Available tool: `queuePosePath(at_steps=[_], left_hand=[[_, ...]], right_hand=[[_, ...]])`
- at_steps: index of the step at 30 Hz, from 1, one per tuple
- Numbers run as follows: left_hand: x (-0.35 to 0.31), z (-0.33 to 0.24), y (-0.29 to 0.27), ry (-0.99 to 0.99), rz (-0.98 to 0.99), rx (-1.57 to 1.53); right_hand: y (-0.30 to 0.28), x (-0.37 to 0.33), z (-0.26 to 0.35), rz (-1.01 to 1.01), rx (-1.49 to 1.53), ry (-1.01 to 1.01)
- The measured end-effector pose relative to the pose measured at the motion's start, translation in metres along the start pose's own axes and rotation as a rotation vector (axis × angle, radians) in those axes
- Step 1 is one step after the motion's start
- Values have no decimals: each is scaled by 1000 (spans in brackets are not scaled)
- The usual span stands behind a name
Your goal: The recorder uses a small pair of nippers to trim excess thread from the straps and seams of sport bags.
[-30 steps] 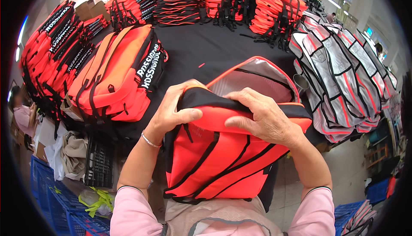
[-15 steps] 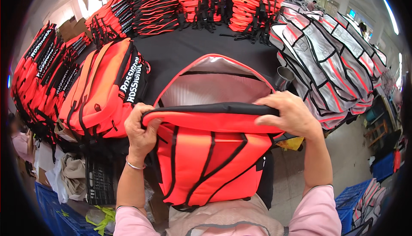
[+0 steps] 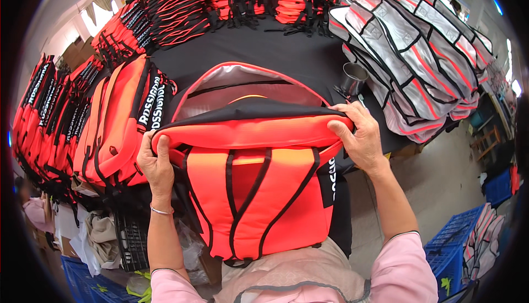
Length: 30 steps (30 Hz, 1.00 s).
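An orange-red backpack (image 3: 259, 204) with black-edged shoulder straps hangs in front of me, its lower end against my apron. Its top gapes, and the pale lining (image 3: 231, 95) shows behind the black-trimmed near edge. My left hand (image 3: 157, 162) is closed on the left corner of that edge, thumb on the near side. At the opposite corner my right hand (image 3: 361, 138) grips the edge, thumb in front and fingers behind. The bottom of the bag's inside is hidden.
A finished-looking orange backpack (image 3: 113, 132) lies to the left beside stacked orange bags (image 3: 44, 115). Grey-white panels (image 3: 408, 55) with black edging are heaped at the right, next to a metal cup (image 3: 354, 77). Blue crates (image 3: 452, 237) stand low on the right. The black tabletop (image 3: 248, 41) stretches behind.
My right hand has moved from the top edge out to its right corner. The edge is now stretched wider, and the backpack has turned more squarely toward me. The view has shifted slightly.
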<state>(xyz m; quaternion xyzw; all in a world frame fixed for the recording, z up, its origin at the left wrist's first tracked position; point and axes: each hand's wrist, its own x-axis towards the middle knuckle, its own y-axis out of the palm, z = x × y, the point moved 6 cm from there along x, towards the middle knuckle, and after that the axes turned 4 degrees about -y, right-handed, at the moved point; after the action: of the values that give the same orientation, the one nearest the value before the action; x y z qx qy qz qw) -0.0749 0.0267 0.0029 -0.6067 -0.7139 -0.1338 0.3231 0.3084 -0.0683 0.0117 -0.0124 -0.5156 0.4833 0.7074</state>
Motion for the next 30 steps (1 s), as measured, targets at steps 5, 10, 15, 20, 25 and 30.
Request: queuePosePath(at_steps=[5, 10, 15, 20, 25, 30], left_hand=[[9, 5, 1, -49, 123, 80], [59, -22, -18, -66, 134, 295], [156, -11, 18, 101, 36, 448], [102, 100, 107, 290, 302, 551], [-26, 178, 110, 107, 667, 903], [-51, 121, 94, 224, 735, 968]], right_hand=[[2, 3, -10, 61, 179, 202], [-28, 67, 14, 31, 49, 45], [-20, 176, -35, -56, 94, 95], [88, 135, -164, 228, -288, 134], [176, -45, -181, 479, -561, 148], [146, -49, -121, 530, -446, -115]])
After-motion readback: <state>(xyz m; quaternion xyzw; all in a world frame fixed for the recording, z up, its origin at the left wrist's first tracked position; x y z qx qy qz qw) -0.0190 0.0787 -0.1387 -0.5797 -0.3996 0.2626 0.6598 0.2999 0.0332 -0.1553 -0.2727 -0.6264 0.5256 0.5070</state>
